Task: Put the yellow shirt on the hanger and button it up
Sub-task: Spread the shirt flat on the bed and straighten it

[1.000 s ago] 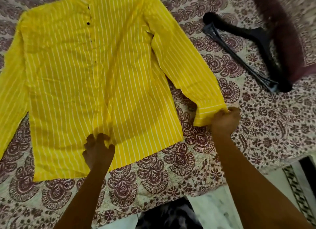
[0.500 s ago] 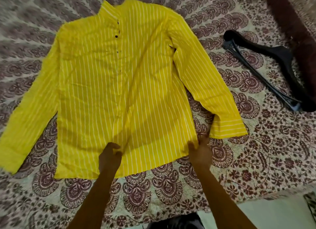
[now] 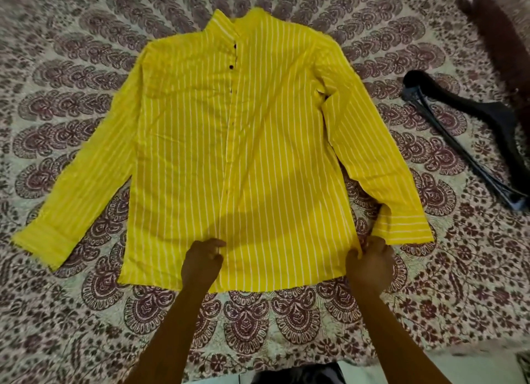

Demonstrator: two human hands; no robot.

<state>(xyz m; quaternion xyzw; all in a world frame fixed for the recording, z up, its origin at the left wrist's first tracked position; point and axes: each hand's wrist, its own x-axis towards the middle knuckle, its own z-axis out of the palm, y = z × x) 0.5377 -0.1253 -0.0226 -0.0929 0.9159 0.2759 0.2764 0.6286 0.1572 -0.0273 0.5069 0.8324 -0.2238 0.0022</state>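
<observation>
Right hand (image 3: 370,264) moved from cuff to shirt (image 3: 229,143) hem.

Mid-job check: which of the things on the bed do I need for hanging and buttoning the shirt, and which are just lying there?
Needed:
yellow shirt, gripped near its hem by the left hand and right hand
black hanger, untouched

Lying about:
patterned bedspread
dark maroon cloth

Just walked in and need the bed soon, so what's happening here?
A person has a yellow white-striped shirt spread flat on a patterned bedspread. The left hand grips the front opening near the hem; the right hand grips the hem's right edge. The black plastic hanger lies unused, apart from the shirt.
</observation>
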